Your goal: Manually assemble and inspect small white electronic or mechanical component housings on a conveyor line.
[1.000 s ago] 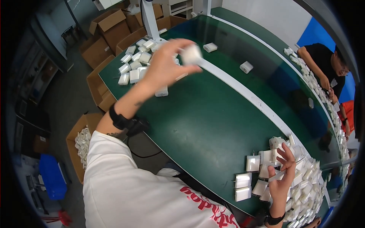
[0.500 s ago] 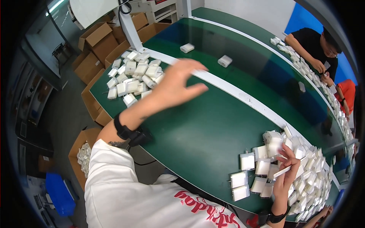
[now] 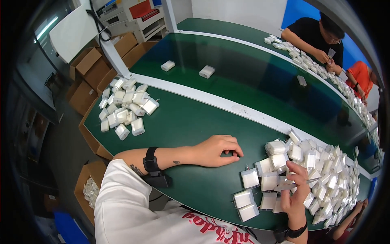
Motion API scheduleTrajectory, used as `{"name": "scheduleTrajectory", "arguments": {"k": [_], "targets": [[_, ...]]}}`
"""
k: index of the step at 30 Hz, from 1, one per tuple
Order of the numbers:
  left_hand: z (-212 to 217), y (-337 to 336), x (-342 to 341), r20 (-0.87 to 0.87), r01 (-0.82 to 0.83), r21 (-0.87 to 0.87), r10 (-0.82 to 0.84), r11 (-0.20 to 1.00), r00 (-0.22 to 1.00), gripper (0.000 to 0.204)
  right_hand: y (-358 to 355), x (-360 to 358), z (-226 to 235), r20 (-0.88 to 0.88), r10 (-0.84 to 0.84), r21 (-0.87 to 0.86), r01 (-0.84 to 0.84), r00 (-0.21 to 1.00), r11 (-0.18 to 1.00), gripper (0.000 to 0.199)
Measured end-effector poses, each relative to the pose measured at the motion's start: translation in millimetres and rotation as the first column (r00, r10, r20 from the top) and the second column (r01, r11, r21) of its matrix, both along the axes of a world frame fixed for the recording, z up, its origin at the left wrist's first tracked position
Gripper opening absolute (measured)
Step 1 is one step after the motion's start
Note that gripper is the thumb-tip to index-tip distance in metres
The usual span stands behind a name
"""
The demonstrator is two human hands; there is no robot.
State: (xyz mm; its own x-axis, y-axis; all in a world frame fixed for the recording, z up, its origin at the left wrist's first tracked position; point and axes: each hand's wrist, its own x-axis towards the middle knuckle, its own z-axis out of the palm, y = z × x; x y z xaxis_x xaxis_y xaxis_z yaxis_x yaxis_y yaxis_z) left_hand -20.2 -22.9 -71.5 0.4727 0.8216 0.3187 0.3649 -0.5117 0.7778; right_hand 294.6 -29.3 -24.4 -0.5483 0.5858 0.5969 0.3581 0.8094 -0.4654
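Observation:
My left hand (image 3: 218, 151) is over the middle of the green table, beside the right-hand group of chargers. Its fingers bend loosely, the thumb stands apart, and nothing shows between them. My right hand (image 3: 297, 189) is at the near edge of a large heap of white plug chargers (image 3: 331, 175). Its fingers close on a slim, pale strip-like tool (image 3: 286, 186), whose exact kind I cannot make out. Left of that hand, several chargers lie flat in loose rows, among them a charger (image 3: 250, 178) with its prongs showing. Many have clear covers.
A smaller pile of chargers (image 3: 124, 106) sits at the table's left end. Beyond a white rail (image 3: 211, 101), a few chargers lie on a dark green belt (image 3: 183, 83). Cardboard boxes (image 3: 90, 67) stand at the left. Across the belt, a person in black (image 3: 308, 36) handles chargers.
My left hand has come away from the left pile, moving right and nearer to me, its fingers now more bent. My right hand stays by the heap with the strip-like tool. The view has shifted.

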Motion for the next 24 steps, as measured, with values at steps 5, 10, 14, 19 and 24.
{"name": "scheduleTrajectory", "arguments": {"k": [5, 10, 14, 19, 24], "targets": [[1, 0, -3, -0.043, -0.009, 0.033, 0.01, 0.999, 0.999, 0.014, 9, -2, 2, 0.003, 0.007, -0.008, -0.007, 1.0, 1.0, 0.04], [5, -1, -4, -0.036, 0.009, 0.016, -0.009, 1.0, 0.999, 0.015, 11, 2, -10, -0.127, 0.083, -0.089, -0.094, 0.988, 0.992, 0.069], [5, -1, -4, -0.048, 0.004, -0.003, -0.004, 1.0, 0.999, 0.017, 10, 4, -6, -0.058, 0.091, -0.046, -0.094, 0.994, 0.995, 0.07], [4, -2, -4, -0.033, 0.022, 0.04, -0.021, 0.999, 0.999, 0.017, 9, 4, -10, -0.077, 0.06, -0.015, -0.061, 0.995, 0.998, 0.06], [3, -3, -5, -0.055, 0.016, 0.042, -0.013, 0.999, 0.998, 0.016, 11, 4, -10, -0.074, 0.108, 0.005, -0.107, 0.991, 0.994, 0.05]]}}
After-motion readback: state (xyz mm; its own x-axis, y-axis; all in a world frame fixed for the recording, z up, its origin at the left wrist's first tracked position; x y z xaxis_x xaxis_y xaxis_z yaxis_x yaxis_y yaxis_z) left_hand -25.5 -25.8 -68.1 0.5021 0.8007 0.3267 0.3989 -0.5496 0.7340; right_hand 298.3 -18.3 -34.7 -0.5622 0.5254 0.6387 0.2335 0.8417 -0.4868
